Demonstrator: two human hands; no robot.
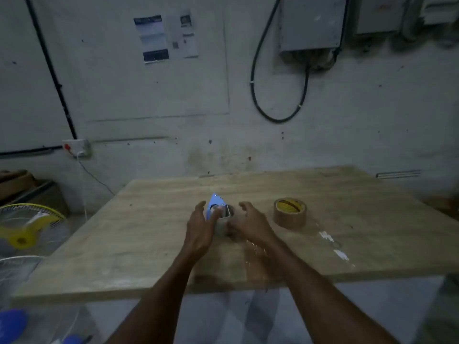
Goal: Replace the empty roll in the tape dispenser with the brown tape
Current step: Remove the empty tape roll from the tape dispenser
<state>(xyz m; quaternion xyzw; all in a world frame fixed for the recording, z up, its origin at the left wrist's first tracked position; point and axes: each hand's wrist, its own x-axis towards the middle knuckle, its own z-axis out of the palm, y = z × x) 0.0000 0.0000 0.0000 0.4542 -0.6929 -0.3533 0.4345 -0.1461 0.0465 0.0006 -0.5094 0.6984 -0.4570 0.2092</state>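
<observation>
1. The tape dispenser [215, 207] stands on the table [154, 219], mostly hidden between both hands; only its blue upper part and a pale metal piece show, blurred in the dim light.
2. The left hand [200, 227] touches the dispenser's left side with fingers spread; whether it truly grips I cannot tell.
3. The right hand [249, 223] is just right of the dispenser, fingers curled but loose, thumb low near its base; contact is hidden.
4. The empty roll is hard to make out behind the hands.
5. The brown tape [289, 212] lies flat to the right, apart from the right hand.
6. Bare tabletop spreads left and far; a glossy smear [334, 247] marks the right near side, close to the edge.
</observation>
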